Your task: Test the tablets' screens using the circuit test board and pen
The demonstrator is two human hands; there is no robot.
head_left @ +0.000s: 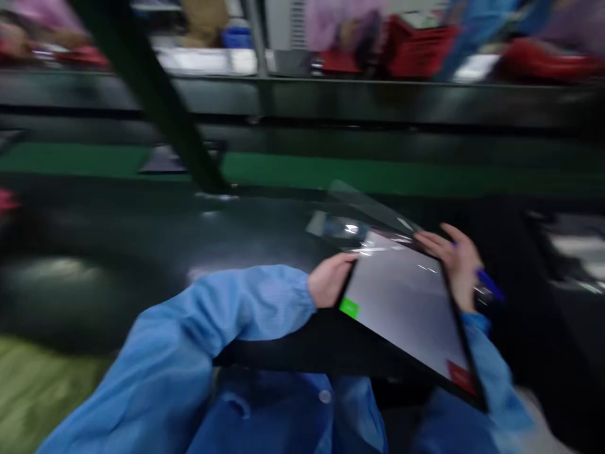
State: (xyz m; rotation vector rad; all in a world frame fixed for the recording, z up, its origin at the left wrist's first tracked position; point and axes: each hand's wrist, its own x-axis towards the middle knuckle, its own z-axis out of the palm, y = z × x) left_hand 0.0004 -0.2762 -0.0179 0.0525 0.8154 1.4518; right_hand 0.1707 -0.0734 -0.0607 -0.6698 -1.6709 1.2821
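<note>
A tablet-like screen panel (406, 302) is tilted in front of me, its face pale and bright inside a black border. One corner carries a green square, and the lower right corner shows a red patch. My left hand (331, 279) grips the panel's left edge, thumb on top. At its upper right, my right hand (454, 258) has its fingers at the edge of a clear plastic film (373, 205) that lifts off the far end. A blue pen (491, 285) sticks out from this hand. Motion blurs the fingertips.
A dark glossy workbench (118, 233) lies beneath, with a green strip (302, 169) along its far side. One slanted dark post (165, 101) rises at left. Across the bench are people in pink and blue and a red basket (416, 47). Blurred flat items (576, 246) lie at right.
</note>
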